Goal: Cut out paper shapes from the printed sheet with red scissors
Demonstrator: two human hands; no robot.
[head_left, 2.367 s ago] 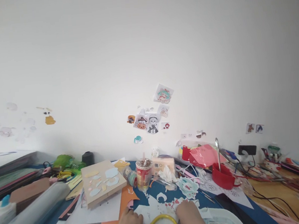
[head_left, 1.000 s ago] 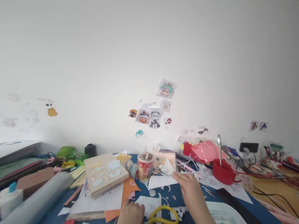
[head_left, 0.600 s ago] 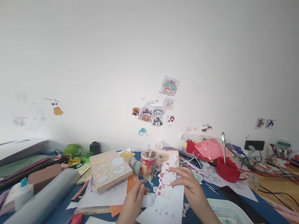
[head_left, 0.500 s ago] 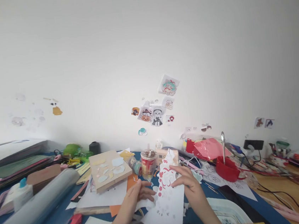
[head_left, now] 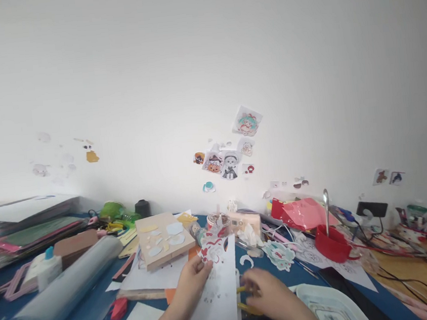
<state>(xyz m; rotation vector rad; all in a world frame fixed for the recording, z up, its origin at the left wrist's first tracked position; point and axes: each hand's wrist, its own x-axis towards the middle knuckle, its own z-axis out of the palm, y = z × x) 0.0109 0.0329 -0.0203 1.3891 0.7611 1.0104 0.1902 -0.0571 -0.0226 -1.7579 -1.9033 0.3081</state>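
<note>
My left hand (head_left: 193, 280) is closed on the left edge of a white paper sheet (head_left: 217, 302) printed with red and grey shapes. The sheet's cut, ragged top stands up in front of a lidded cup (head_left: 220, 221) and hides part of it. Just right of the sheet, my right hand (head_left: 268, 294) is blurred, its fingers curled round a yellow-handled tool (head_left: 248, 308) that looks like scissors. The blades cannot be made out. A white curved paper scrap (head_left: 246, 261) lies beyond that hand.
A light board (head_left: 164, 239) with paper pieces stands behind on the left, near a large clear roll (head_left: 70, 289) and a glue bottle (head_left: 49, 269). On the right are a red mug (head_left: 331, 244), a white tray (head_left: 331, 303) and a teal-edged paper cutout (head_left: 279, 255).
My right hand has left the sheet and moved down to the yellow-handled tool. My left hand now grips the sheet, which has shifted left. The whole view has turned slightly left.
</note>
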